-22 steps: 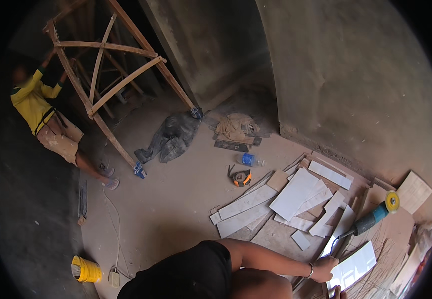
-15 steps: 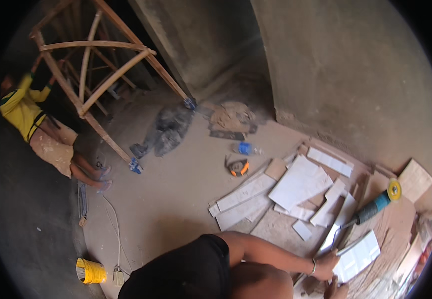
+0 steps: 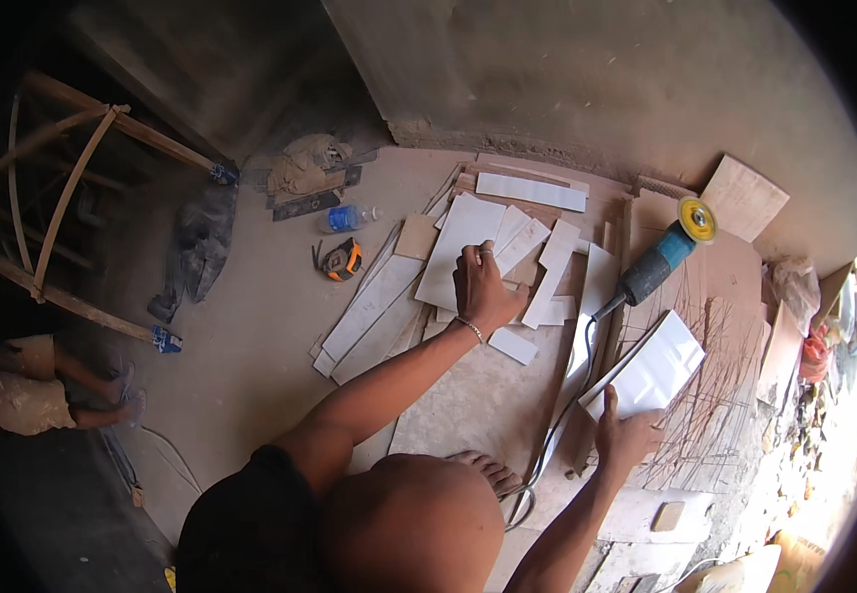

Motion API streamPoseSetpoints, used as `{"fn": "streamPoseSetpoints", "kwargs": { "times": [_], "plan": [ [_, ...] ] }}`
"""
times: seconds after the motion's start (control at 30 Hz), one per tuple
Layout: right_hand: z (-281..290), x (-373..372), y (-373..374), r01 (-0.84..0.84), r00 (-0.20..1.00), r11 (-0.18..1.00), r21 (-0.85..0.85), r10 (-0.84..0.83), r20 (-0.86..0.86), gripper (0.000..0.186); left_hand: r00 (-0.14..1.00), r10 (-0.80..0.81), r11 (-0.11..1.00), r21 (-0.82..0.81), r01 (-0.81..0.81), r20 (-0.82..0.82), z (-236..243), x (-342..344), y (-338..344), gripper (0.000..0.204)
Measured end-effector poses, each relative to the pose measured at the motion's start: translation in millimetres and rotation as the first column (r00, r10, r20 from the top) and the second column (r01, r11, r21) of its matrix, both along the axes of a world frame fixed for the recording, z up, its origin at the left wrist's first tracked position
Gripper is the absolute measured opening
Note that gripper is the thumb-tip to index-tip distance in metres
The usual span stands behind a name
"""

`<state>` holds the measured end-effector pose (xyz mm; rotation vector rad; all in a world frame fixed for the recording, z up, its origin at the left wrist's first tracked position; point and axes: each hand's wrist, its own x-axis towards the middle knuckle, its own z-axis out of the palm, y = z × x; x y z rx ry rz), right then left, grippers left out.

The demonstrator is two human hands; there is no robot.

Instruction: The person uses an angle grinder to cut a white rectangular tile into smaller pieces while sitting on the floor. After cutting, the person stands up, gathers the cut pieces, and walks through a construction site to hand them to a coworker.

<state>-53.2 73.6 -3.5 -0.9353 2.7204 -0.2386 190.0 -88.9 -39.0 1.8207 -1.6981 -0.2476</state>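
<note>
In my right hand is a glossy white tile piece, gripped at its near edge with the thumb along the side. My left hand, bracelet at the wrist, reaches over a large white tile in a pile of offcuts. Its fingers curl loosely and the thumb stands apart; nothing shows in them, and whether they touch the tile I cannot tell. An angle grinder with a yellow disc lies beyond the held tile, its cord running back toward my foot.
An orange and black tape measure and a plastic bottle lie left of the pile. A wooden frame stands at far left near another person's legs. A square tan tile leans by the wall.
My left hand has left the white tile piece and moved up-left over the pile. My right hand keeps hold of the piece. The view has swung right.
</note>
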Motion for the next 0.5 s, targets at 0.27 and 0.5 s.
{"fn": "streamPoseSetpoints", "kwargs": {
  "times": [0.27,0.5],
  "plan": [
    [-9,24,-29,0.125,0.991,0.992,-0.005,-0.125,-0.048,0.132,0.974,0.187,0.821,0.524,-0.228,0.131,-33,68,-43,0.140],
    [2,8,-22,0.095,0.995,0.990,-0.104,-0.098,-0.023,0.134,0.968,0.194,0.779,0.576,-0.249,0.158,-31,73,-50,0.136]
  ]
}}
